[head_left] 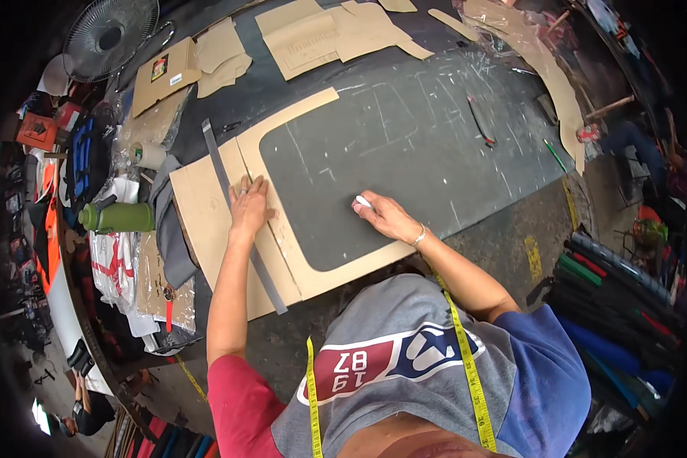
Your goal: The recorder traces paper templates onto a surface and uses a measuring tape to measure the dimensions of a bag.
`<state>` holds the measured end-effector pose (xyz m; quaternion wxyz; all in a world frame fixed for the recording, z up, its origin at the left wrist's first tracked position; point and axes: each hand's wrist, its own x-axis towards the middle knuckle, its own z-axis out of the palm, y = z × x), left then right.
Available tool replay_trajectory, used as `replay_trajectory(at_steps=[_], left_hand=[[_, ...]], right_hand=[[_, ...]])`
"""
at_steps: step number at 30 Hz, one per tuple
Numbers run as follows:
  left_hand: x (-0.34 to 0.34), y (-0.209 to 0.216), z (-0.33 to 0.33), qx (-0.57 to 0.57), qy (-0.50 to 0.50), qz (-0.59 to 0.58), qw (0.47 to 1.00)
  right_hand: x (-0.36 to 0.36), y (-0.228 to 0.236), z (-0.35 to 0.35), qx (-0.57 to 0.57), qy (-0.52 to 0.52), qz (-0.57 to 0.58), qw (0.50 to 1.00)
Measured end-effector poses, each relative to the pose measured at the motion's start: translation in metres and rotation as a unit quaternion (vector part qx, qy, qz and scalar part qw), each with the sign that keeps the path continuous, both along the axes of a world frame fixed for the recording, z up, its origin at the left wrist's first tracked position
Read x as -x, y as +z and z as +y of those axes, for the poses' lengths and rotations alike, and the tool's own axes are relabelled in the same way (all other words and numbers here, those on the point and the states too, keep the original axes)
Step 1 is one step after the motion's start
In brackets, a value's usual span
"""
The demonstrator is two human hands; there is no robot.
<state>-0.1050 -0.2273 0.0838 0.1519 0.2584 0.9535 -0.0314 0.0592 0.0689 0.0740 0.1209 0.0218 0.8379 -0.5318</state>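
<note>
My left hand (250, 204) lies flat with fingers stretched on a brown cardboard template (320, 281), beside a seam in it. The template has a C-shaped cut-out with rounded corners and rests on a dark grey sheet (358, 164) marked with white lines. A long thin metal ruler (219, 164) lies across the cardboard, running under or next to my left wrist; which one I cannot tell. Over the bare grey area inside the cut-out, my right hand (391, 220) pinches a short white stick (364, 202) that looks like chalk.
A slim red-and-black tool (481, 124) and a green pen (555, 155) lie at the right. Cardboard pieces (297, 38) lie along the far side. A green bottle (126, 217), a tape roll (148, 156) and a fan (110, 37) are left. Fabric rolls (611, 298) are stacked right.
</note>
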Motion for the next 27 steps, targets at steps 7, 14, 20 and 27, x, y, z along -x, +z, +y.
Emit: replay_trajectory(at_steps=[7,14,20,27], left_hand=[[-0.005,0.001,0.006,0.052,0.035,0.016,0.998],[-0.002,0.004,0.014,0.076,0.074,-0.012,0.994],[0.002,0.0,0.019,0.059,0.103,-0.038,0.992],[-0.002,0.001,0.018,0.079,0.1,-0.032,0.991]], right_hand=[[0.047,-0.025,0.1,0.181,-0.06,0.0,0.982],[0.181,-0.031,0.212,0.184,-0.14,0.072,0.97],[0.318,-0.051,0.286,-0.022,-0.235,0.131,0.963],[0.418,-0.051,0.318,-0.167,-0.269,0.117,0.941]])
